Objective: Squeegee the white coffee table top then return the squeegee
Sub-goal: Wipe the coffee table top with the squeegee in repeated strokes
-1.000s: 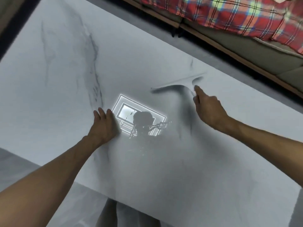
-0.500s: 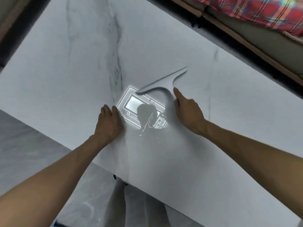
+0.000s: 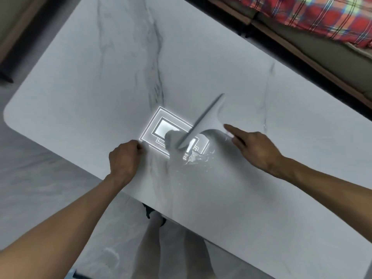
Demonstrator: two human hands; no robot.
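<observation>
Presently the squeegee [image 3: 203, 123] lies blade-down on the white marble-veined bench [image 3: 112, 77], just right of frame centre, its blade running diagonally from lower left to upper right across the bright reflection of a ceiling light [image 3: 161, 127]. My right hand [image 3: 255, 148] holds its handle, which is mostly hidden under the palm; forefinger stretched along the neck toward the blade, remaining fingers curled under, so the right grip reads as closed on the handle, though the contact itself is blurred. My left hand [image 3: 124, 160], left of centre near the near edge of the bench, is a loose fist with knuckles on the surface, holding nothing that I can see. Water droplets [image 3: 197, 158] sit just below the blade's lower end, between the two hands. Judgement: the tool looks light, moulded plastic, rigid in body with a soft flexible lip; wet handle probably slick. Best hold is the handle stub behind the T-junction, forefinger on the neck for downward pressure, wrist low so the lip stays flat. The bench top is glossy and hard, so the blade should glide easily; uneven pressure would likely leave streaks. Upper right of frame: a plaid blanket [image 3: 322, 19] on a sofa [image 3: 332, 63], well apart from the work.
</observation>
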